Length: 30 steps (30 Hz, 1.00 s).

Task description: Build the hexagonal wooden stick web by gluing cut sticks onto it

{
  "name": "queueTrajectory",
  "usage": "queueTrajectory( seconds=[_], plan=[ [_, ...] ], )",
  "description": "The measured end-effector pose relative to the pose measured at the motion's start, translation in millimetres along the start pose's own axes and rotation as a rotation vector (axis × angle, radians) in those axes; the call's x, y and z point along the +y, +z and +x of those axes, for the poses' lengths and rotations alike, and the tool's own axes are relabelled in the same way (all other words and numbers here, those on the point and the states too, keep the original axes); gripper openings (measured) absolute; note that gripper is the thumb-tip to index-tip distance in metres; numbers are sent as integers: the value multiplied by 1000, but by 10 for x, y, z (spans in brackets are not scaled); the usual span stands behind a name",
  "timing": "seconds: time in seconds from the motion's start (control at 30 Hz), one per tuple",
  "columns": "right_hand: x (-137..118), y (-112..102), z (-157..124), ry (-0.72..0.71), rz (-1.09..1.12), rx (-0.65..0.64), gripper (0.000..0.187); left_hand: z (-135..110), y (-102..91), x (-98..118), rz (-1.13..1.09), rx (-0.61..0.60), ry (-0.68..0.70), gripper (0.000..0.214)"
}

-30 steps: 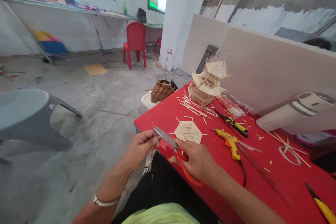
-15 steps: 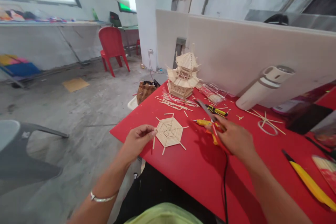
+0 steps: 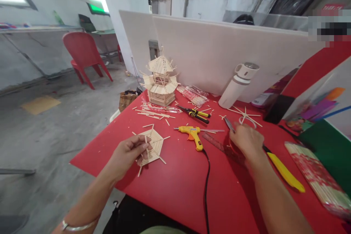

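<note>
My left hand (image 3: 134, 150) is closed in a pinch on a thin wooden stick (image 3: 146, 139), over the left part of a web-like hexagon panel of sticks (image 3: 157, 145) on the red table. The panel's left side is partly hidden by my fingers. At the right, my right hand (image 3: 245, 140) is wrapped round a pair of scissors, their blades (image 3: 229, 124) pointing away and to the left; the handles are mostly covered. Between the hands lies a yellow glue gun (image 3: 193, 133). A clear ruler (image 3: 214, 142) lies beside it, near the scissors.
A stick-built pagoda model (image 3: 160, 84) stands at the back. Near it are pliers (image 3: 196, 113), loose sticks and bagged sticks (image 3: 193, 95). A white flask (image 3: 238, 84), a tape ring (image 3: 247, 121), a yellow-handled cutter (image 3: 285, 172) and a stick packet (image 3: 315, 179) sit at right.
The view has swung to the right. My right hand has carried the scissors rightward, away from the glue gun and down towards the table. My left hand now overlaps the hexagon panel.
</note>
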State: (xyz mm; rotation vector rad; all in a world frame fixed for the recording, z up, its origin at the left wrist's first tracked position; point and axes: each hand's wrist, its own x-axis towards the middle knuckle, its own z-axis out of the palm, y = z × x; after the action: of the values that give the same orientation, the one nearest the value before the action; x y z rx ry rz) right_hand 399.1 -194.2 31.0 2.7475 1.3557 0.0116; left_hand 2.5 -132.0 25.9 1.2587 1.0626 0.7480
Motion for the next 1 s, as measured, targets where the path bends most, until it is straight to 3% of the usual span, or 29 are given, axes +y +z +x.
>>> queueTrajectory(
  seconds=[0.07,0.17,0.27,0.37,0.43,0.6,0.83,1.0],
  plan=[
    [-296,-136,57,-167,28,131,42,14,-10,11,18,1,-23,39],
    [-760,-274,209,-407,54,60,42,-18,-112,14,80,62,-28,40],
    [-1111,-300,323,-471,35,35,53,-112,-286,3,131,144,-8,41],
    [-1295,-267,248,-520,42,0,42,-220,-461,-25,130,211,-44,42],
    [-1318,-225,91,-527,27,-48,36,-264,-552,-56,121,241,-81,43],
    [-1116,42,-263,-498,-62,-141,48,-214,-672,-173,99,227,-107,39],
    [-794,525,-261,-285,577,-164,46,-71,-692,-283,37,214,-108,35],
    [-789,509,-441,-204,576,-89,36,-15,-735,-284,62,214,-148,30]
  ],
)
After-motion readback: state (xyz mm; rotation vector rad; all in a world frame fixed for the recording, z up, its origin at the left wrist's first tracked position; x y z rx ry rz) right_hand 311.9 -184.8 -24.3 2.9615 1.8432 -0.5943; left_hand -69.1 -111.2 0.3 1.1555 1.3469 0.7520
